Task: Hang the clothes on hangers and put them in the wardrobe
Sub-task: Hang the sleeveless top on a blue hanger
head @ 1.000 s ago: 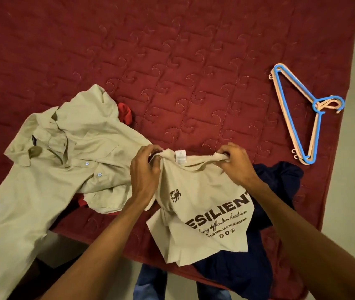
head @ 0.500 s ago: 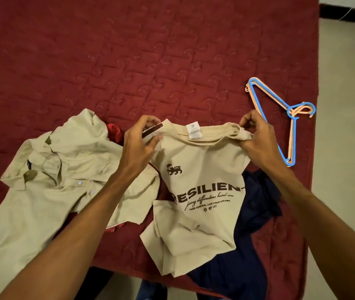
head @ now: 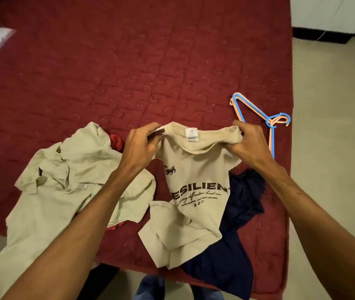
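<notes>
Cloth was bunched in both our hands: our left hand (head: pixel 139 146) pinched one shoulder of the tee (head: pixel 196 180) between thumb and curled fingers, with a dark strip of trim showing in the pinch, and our right hand (head: pixel 250 141) gripped the other shoulder in a closed fist. We held it so, we judge, to pull the neck wide and straight before a hanger went in. The tee was spread over the near edge of the bed (head: pixel 129 72), collar away from us and print up; whether the collar was lifted clear of the quilt we could not tell. The hangers (head: pixel 256 111), blue and peach stacked together, lay just beyond our right hand and partly behind it, probably left there within reach. The tee was beige, with a white label (head: pixel 191 134) inside the neck, a small dark emblem on the chest and bold dark lettering over lines of script. Its lower part was creased and folded on itself, lapping over navy cloth (head: pixel 243 202). A khaki shirt (head: pixel 64 180) sprawled beside our left hand over red cloth (head: pixel 116 141). We saw no wardrobe.
</notes>
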